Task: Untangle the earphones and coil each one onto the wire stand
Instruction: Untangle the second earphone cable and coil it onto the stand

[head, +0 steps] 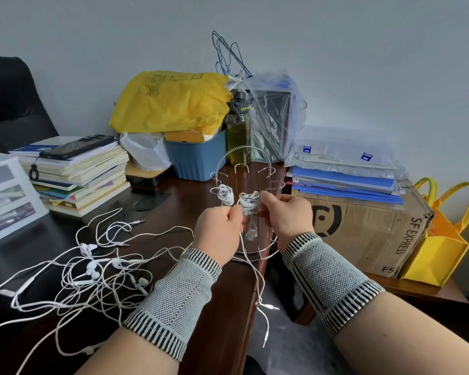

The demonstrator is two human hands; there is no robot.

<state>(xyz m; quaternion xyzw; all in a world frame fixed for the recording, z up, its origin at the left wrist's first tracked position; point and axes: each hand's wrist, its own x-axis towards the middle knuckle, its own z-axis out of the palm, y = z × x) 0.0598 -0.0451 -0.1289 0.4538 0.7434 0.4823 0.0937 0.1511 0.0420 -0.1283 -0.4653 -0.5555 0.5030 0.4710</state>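
My dark wooden desk [201, 190] stands against a plain pale grey wall [363, 63]. Left of the desk sits a black leather chair [8, 104]; to its right, a lower wooden side table [431, 292]; below its edge, grey floor [287, 342].

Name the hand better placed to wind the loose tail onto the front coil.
Left, probably. The left hand already pinches the cord whose tail hangs off the desk edge, while the right hand steadies the front coil on the wire stand.
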